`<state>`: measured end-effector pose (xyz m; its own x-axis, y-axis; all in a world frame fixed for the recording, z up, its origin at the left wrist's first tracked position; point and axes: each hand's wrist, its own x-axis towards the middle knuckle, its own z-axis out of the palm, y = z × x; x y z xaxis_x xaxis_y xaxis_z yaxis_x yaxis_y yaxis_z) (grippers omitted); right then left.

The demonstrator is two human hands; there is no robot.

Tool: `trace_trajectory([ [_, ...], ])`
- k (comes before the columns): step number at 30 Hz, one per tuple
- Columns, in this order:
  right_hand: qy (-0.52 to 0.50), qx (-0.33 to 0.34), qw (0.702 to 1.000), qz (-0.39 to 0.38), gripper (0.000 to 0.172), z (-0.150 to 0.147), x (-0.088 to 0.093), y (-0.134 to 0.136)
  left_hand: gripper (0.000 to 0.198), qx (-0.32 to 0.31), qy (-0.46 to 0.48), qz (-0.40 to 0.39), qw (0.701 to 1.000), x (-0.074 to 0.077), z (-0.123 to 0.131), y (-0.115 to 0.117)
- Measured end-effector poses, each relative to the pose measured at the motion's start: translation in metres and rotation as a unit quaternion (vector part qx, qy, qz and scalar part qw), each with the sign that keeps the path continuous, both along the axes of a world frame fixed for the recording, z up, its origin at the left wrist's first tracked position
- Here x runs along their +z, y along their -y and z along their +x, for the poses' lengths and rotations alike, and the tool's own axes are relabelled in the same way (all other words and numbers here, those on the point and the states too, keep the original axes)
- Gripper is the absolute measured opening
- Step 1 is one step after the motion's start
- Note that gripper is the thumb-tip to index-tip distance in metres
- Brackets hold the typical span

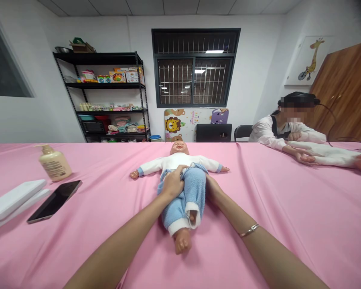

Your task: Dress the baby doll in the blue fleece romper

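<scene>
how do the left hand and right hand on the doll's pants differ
The left hand lies over the front of the blue pants near the waist, while the right hand is at their right side.
The back of the left hand shows; the right hand's fingers are hidden behind the cloth.
A silver-coloured bracelet circles the right forearm; the left forearm shows none.
Both are bare, at the doll.

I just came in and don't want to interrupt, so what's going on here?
A person has both hands on the blue trousers of a baby doll lying face up on the pink cloth. The left hand holds them near the waist; the right hand is at the other side, its fingers hidden. One foot is out of its cuff; the other is mostly inside. At the right, another person sits at the table.
</scene>
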<state>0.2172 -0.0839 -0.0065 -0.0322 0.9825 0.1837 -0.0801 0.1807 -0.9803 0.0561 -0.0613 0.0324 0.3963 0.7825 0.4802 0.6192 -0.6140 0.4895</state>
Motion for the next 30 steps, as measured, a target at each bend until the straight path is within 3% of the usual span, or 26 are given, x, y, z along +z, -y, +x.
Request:
trace_trajectory([
  [4,-0.081,0.162,0.983,-0.038,0.064,0.002,0.022,0.018,0.051,0.065,0.054,-0.032,0.996,-0.004,0.0,-0.005],
  [8,0.036,0.249,0.967,-0.033,0.078,0.013,0.029,0.024,0.048,0.074,0.097,-0.067,0.99,-0.008,-0.001,-0.016],
  [12,0.143,0.28,0.947,-0.067,0.065,0.019,0.031,0.022,0.048,0.058,0.095,-0.072,0.991,-0.009,-0.001,-0.02],
  [17,0.236,0.29,0.925,-0.071,0.057,0.022,0.031,0.017,0.048,0.025,0.067,-0.066,0.995,-0.01,-0.001,-0.02],
  [20,0.244,0.264,0.932,-0.049,0.06,0.02,0.028,0.017,0.046,0.001,0.072,-0.072,0.995,-0.011,-0.003,-0.025],
  [26,0.145,0.175,0.973,-0.048,0.069,0.011,0.022,0.023,0.038,-0.098,0.133,-0.081,0.983,-0.014,-0.009,-0.037],
  [30,0.039,0.14,0.988,-0.047,0.055,0.006,0.014,0.02,0.031,-0.101,0.193,-0.093,0.972,-0.016,-0.01,-0.043],
])
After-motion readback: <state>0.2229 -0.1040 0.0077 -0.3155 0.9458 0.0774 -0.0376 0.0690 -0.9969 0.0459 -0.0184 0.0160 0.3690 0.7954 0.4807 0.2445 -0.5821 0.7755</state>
